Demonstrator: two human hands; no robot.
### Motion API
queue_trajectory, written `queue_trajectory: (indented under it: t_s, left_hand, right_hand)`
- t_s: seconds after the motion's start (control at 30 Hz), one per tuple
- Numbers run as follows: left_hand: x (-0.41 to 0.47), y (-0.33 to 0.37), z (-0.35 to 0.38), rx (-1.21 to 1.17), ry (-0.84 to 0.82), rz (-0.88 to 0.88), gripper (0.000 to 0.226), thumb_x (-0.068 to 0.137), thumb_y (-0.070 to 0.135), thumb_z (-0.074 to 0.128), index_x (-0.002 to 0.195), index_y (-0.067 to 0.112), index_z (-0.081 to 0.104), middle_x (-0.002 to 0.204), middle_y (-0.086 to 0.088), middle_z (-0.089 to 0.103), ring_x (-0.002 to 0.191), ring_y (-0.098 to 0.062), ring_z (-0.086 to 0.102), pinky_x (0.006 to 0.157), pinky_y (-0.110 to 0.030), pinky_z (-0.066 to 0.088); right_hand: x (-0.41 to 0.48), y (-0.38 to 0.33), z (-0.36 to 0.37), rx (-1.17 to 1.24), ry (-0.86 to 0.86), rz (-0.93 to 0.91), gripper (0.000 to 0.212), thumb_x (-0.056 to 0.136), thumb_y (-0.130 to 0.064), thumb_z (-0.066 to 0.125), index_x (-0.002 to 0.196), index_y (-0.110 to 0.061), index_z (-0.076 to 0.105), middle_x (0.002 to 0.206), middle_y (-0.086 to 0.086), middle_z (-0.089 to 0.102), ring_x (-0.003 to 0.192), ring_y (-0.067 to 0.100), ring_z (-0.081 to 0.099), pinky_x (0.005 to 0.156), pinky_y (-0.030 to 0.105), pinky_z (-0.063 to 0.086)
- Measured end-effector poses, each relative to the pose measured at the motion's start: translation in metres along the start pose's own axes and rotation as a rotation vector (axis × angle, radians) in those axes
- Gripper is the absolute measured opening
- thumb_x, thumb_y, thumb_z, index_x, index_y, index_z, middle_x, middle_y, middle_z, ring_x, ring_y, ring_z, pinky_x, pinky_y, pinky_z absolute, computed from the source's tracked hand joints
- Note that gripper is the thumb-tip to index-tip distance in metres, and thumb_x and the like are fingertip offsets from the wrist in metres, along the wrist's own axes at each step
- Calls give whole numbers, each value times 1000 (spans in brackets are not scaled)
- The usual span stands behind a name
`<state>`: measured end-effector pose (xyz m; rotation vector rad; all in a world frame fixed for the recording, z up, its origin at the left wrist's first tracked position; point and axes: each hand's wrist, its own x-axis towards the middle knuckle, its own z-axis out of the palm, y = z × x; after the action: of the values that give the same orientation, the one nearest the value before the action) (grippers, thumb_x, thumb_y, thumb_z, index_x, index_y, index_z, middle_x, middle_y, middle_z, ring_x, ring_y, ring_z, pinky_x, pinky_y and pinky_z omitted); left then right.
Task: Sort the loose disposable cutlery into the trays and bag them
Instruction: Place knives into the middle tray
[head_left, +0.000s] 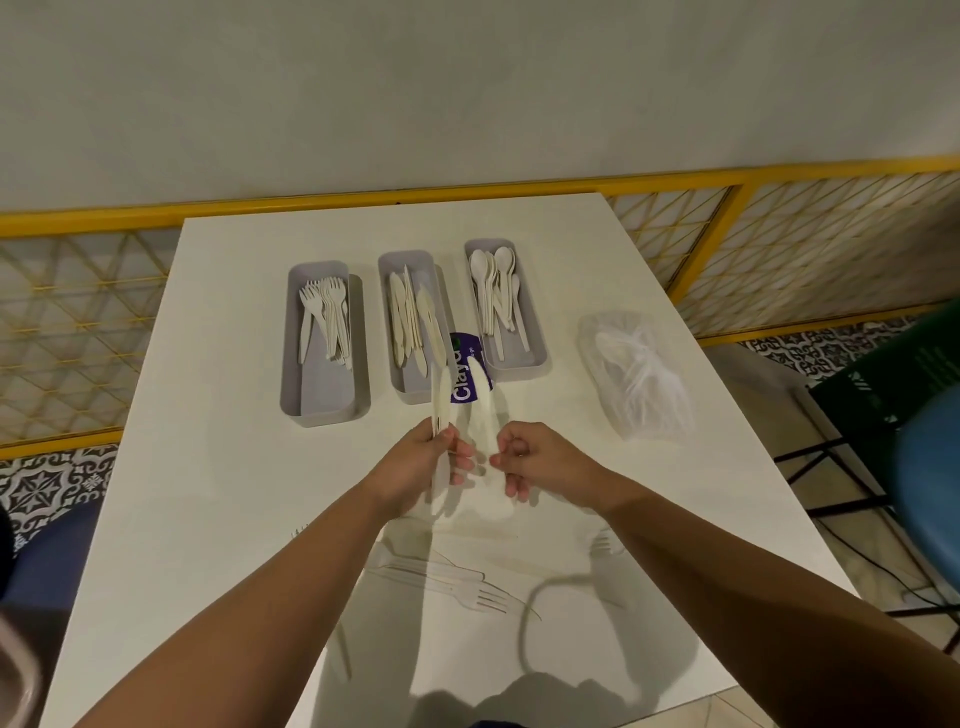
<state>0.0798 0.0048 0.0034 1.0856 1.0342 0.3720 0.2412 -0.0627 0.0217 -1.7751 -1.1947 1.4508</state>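
While I watched, three trays stood in a row on the table (234, 467): fork tray (322, 384), knife tray (410, 392), spoon tray (519, 358). One full bag (639, 379) lay off right. The left hand (415, 467) pinched a white knife (441, 400), which blocked part of a purple label (464, 384). The right hand (540, 457) was curled beside a second piece (480, 415), and I couldn't tell its grip. Loose forks (467, 592) lay between the arms.

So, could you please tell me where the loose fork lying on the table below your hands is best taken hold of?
Probably by the middle of its handle, pinched across the narrow width from above. The fork lies flat on the table, tines pointing right and handle running left. Another white piece lies just behind it; approaching from the near side should avoid it.
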Motion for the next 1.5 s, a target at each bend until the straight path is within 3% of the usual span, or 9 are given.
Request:
queue_trajectory:
  t_s: [0.13, 0.23, 0.37, 0.47, 0.63, 0.9, 1.07, 1.27, 1.5]
  left_hand:
    - [0, -1, 7, -182, -64, -36, 30, 103, 21, 28, 114, 6, 52, 97, -21, 64, 86, -34, 62, 82, -45, 49]
    - [2, -3, 8, -306, -46, -58, 31, 102, 19, 32, 116, 1, 53, 95, -14, 68, 80, -28, 66, 74, -38, 52]
    - [2, 0, 10, -282, -15, -37, 21, 99, 15, 42, 91, 4, 58, 80, -10, 64, 72, -22, 64, 69, -31, 50]
    - [3, 5, 4, -361, 45, -48, 16, 99, 9, 42, 90, 5, 54, 78, -10, 66, 77, -20, 67, 69, -31, 57]
    - [-2, 12, -6, -461, -11, -88, 11, 98, 6, 43, 103, 8, 53, 94, -13, 67, 89, -25, 68, 76, -38, 57]
    - [-4, 13, -8, -580, -70, -122, 14, 97, 9, 44, 101, 8, 57, 96, -12, 72, 88, -24, 71, 72, -38, 60]
    - [-3, 14, -11, -512, -60, -112, 15, 98, 9, 42, 98, 6, 57, 97, -14, 71, 86, -23, 71, 80, -34, 57]
    - [0, 21, -13, -388, -5, -33, 21, 100, 4, 36, 90, 5, 54, 96, -14, 64, 94, -23, 63, 87, -29, 52]
    - [-12, 28, -7, -346, -202, -86, 17, 101, 13, 37, 102, 7, 52, 100, -15, 70, 83, -26, 69, 80, -35, 53]
  right_hand:
    - [0, -10, 20, -46, -70, 32, 18, 95, -6, 50, 78, -14, 51, 58, 9, 59, 41, 11, 54, 46, 21, 49]
    - [2, -13, 29, -82, -74, 54, 26, 95, -7, 48, 73, -20, 52, 55, 7, 58, 38, 10, 54, 46, 22, 50]
    - [4, -14, 28, -77, -88, 93, 25, 95, -8, 51, 71, -9, 58, 55, 7, 58, 38, 8, 56, 43, 20, 48]
    - [11, -8, 11, -174, -24, 136, 21, 93, -10, 52, 92, 6, 66, 68, 10, 61, 56, 20, 60, 52, 24, 49]
    - [20, 15, -14, -642, 224, 93, 30, 86, -13, 63, 115, -5, 62, 118, 14, 56, 109, 27, 57, 88, 25, 42]
    - [21, 30, -4, -937, 165, 114, 29, 91, -17, 56, 118, -6, 55, 125, 10, 50, 116, 26, 48, 98, 31, 41]
    - [20, 17, -10, -860, 96, 78, 5, 93, -10, 51, 98, -11, 54, 104, 13, 59, 84, 21, 51, 72, 26, 39]
    - [17, -45, -28, -540, 48, -92, 12, 83, -3, 67, 94, -4, 70, 73, 1, 54, 40, 1, 52, 50, 11, 43]
    - [21, -92, -24, -321, 132, -205, 31, 78, 1, 71, 102, -10, 56, 79, -7, 52, 50, 12, 56, 46, 19, 45]
